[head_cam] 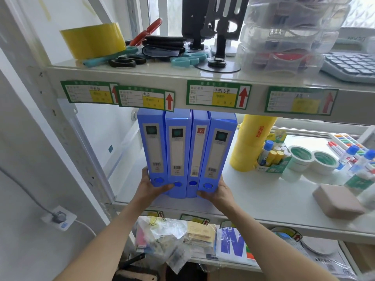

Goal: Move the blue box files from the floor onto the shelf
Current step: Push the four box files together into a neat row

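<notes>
Blue plastic box files (186, 151), four upright in a row, are pressed together at their lower ends between the left hand (151, 186) and the right hand (218, 192), each grip closed on an outer file. Their bases are at the front edge of the shelf (263, 195); whether they rest on it cannot be told. The two inner files are held only by side pressure, so a slackened squeeze could let them slip down. Just right of the grip, the yellow tape rolls (249, 147) could be knocked. Above it, the files' tops could catch the upper shelf edge (182, 78).
</notes>
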Motion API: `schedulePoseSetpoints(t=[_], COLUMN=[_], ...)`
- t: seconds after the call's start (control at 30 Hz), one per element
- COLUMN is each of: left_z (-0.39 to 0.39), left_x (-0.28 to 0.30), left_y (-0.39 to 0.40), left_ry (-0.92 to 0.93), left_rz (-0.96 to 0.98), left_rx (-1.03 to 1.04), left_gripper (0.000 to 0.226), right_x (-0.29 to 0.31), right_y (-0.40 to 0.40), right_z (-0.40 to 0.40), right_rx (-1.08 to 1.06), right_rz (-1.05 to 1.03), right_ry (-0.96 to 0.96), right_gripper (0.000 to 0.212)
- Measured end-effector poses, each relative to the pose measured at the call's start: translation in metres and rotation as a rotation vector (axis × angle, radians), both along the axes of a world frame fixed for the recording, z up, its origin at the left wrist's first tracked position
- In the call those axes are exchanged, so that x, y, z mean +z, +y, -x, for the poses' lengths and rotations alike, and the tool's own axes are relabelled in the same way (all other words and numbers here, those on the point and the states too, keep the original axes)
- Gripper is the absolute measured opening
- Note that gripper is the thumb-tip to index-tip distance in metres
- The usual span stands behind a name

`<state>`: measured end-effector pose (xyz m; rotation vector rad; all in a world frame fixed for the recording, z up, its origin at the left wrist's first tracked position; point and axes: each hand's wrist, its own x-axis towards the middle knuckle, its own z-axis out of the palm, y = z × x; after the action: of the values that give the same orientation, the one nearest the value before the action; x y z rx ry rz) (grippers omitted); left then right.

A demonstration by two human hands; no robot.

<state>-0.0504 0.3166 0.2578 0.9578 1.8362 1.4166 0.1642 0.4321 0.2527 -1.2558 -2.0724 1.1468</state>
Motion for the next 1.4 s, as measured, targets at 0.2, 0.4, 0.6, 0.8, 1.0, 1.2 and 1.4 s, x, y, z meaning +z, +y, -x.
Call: schedulePoseSetpoints(t=[0.2,0.4,0.6,0.8,1.0,1.2,1.4], left_z=[0.001,-0.001,0.003,0.007,0.009,0.019,0.019], left_x=[0.001,0.001,-0.002,-0.001,0.001,-0.001,0.0], left_y=[0.0,-0.001,0.0,0.0,0.003,0.006,0.007], left_ry=[0.125,0.104,0.154,0.13,0.094,0.118,0.102], left_rz=[0.022,-0.018,0.015,0.021,0.035,0.053,0.032], left_rx=[-0.006,0.035,0.01,-0.044,-0.063,-0.088,-0.087], left_gripper=[0.081,0.08,0.087,0.091,0.076,0.078,0.08], right_x=[-0.005,-0.001,-0.001,0.004,0.01,0.008,0.009], right_y=[-0.004,-0.002,-0.001,0.001,-0.002,-0.007,-0.007], right_z=[0.003,0.002,0.0,-0.002,-0.002,0.0,-0.001], right_rx=[-0.077,-0.05,0.019,0.063,0.053,0.026,0.024], right_rz=[-0.003,-0.067,-0.144,-0.169,-0.15,-0.12,-0.081], right_ry=[0.021,-0.025,-0.103,-0.096,-0.061,-0.032,-0.008], right_gripper=[0.073,0.072,0.063,0.06,0.059,0.062,0.072])
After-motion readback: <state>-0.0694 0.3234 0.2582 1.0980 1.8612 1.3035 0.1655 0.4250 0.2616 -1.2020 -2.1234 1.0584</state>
